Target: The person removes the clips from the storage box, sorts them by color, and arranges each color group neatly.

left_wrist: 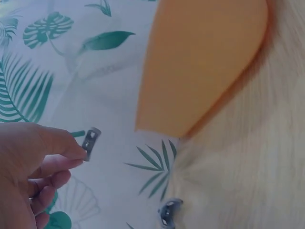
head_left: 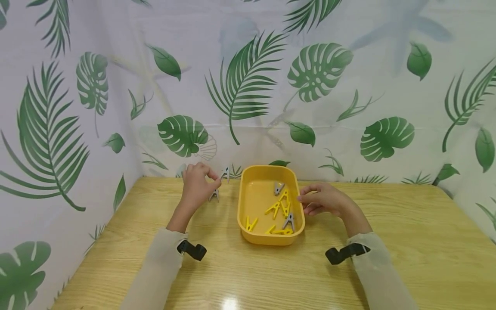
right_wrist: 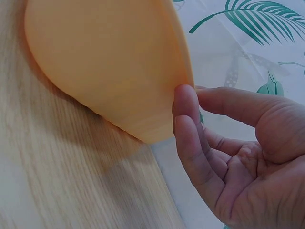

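My left hand point(head_left: 196, 184) is raised to the left of a yellow plastic tub point(head_left: 257, 237), pinching a grey clothespin point(head_left: 226, 172) between thumb and fingertips. In the left wrist view that clothespin point(left_wrist: 91, 143) sticks out past the fingertips. Below it, a second grey clothespin point(head_left: 214, 195) lies on the table. My right hand point(head_left: 327, 200) holds the tub's right rim, the thumb at the rim and fingers against the outer wall. Inside the tub are several yellow clothespins point(head_left: 274, 209) and a few grey clothespins point(head_left: 289, 221).
The wood-grain table point(head_left: 228, 271) spreads around the tub. A white wall covering point(head_left: 255, 150) with green leaf prints stands close behind the table and along its sides. Each wrist carries a black camera mount point(head_left: 192, 250).
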Demonstrator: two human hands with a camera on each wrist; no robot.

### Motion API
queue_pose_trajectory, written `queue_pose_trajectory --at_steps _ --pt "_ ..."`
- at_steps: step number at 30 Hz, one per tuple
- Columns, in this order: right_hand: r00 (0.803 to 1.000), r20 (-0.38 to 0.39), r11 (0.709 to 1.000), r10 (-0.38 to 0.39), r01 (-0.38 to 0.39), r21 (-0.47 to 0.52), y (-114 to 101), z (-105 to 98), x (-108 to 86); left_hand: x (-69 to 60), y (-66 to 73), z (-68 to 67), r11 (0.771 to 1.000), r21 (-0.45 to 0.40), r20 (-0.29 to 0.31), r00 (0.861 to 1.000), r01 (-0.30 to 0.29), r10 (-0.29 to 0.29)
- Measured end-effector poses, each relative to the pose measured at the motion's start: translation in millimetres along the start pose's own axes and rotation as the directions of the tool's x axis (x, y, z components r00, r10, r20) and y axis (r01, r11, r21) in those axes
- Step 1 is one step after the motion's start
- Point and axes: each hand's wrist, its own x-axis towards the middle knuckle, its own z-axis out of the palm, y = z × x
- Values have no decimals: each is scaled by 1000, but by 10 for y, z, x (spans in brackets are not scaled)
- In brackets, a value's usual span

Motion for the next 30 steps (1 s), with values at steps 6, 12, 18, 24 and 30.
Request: queue_pose_trajectory --at_steps 6,12,18,24,30 --pt "1000 1 1000 -8 8 6 10 -9 0 -9 -91 88 992 108 100 992 59 -70" --pt "1000 -8 1000 -8 8 11 11 -5 2 -25 -113 161 988 138 140 986 74 -93" --pt "1000 -12 1000 -4 4 14 24 -2 5 -57 -143 259 984 160 167 981 74 -101" --pt "1000 -11 1000 -8 8 15 28 -15 8 -72 -156 346 979 188 158 982 73 -104" --pt "1000 -8 1000 -17 17 17 21 -8 -1 -85 -173 408 971 226 176 978 73 -115"
